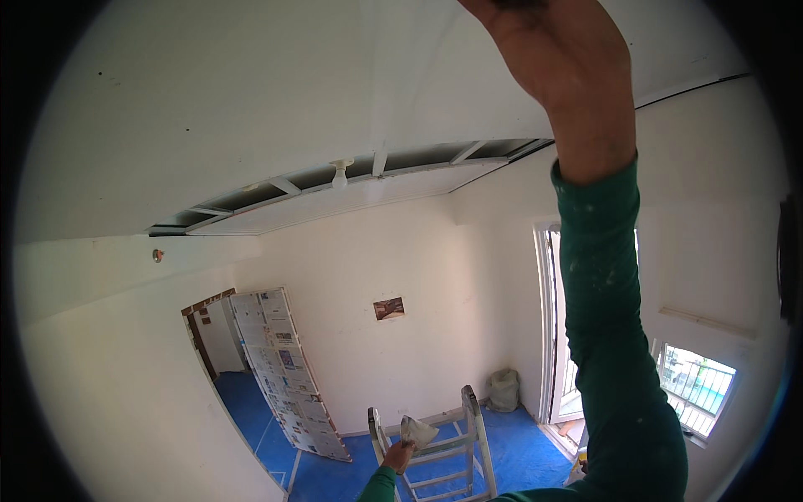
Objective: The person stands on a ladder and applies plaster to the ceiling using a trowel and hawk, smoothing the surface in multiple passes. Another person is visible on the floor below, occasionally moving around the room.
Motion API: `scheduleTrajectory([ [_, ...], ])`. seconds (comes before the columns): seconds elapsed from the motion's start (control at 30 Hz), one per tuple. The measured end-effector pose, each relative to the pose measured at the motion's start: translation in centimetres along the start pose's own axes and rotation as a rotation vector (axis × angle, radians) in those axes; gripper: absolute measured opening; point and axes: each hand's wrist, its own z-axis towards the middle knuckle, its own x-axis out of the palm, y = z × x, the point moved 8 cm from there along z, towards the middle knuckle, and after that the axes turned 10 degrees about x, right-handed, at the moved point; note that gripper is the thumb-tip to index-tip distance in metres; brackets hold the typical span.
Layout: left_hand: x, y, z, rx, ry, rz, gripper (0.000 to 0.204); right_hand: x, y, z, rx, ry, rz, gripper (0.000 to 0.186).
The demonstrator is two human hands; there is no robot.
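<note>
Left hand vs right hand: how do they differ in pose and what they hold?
The right hand is raised overhead against the white ceiling; the left hand hangs low, by the stepladder. The left hand grips a pale, smeared flat tool; whether the right hand holds anything is cut off at the frame's edge. Both arms wear green sleeves.

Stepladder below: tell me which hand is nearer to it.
Left. The left hand, holding a small whitish tool, is low down right over the stepladder. The right hand is raised to the white ceiling, far above the ladder.
</note>
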Motion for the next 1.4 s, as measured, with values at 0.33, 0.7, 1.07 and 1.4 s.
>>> scheduleTrajectory([
  [0.33,-2.1,-4.5,-1.4,0.133,-0.027,-0.44,0.041,-16.3,-6.9,-18.7,0.25,-0.205,-0.425,0.036],
  [0.7,-4.3,-33.1,-6.7,0.263,0.436,-1.067,0.04,-17.9,-19.6,-32.4,0.587,0.739,-1.41,0.07],
  [1.07,-7.6,-34.9,-8.0,0.435,0.211,-0.79,0.028,-28.0,-21.2,-38.6,1.073,0.504,-1.524,0.071],
  [1.4,-6.7,-36.1,-8.4,0.764,-0.034,0.534,0.062,-26.4,-23.2,-44.7,1.293,-0.638,0.2,0.041],
])
